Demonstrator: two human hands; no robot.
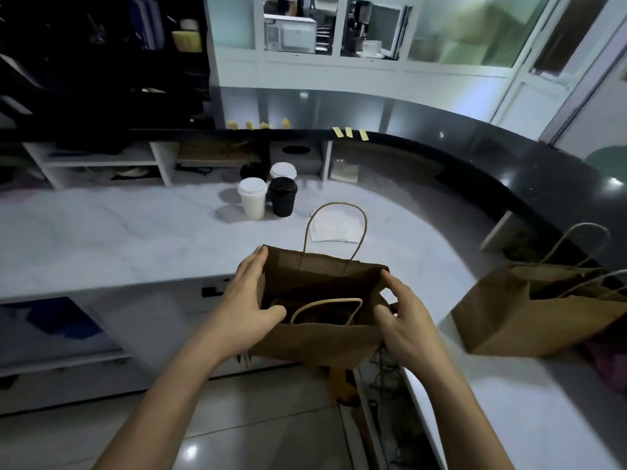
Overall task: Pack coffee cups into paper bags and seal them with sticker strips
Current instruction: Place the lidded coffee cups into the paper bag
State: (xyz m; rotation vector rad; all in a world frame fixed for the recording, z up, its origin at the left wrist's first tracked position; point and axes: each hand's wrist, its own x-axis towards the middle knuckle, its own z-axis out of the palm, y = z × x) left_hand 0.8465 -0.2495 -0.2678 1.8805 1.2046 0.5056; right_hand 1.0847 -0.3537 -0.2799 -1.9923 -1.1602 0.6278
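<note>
Holding the open brown paper bag [319, 340] by its rim.
My left hand [246, 308] and right hand [405, 322] pinch opposite edges; plain creased kraft, twisted-paper handles, no readable print.

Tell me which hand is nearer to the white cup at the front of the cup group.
Left. The left hand grips the open paper bag's left edge, below and nearly in line with the white cup. The right hand holds the bag's right edge, farther to the right.
</note>
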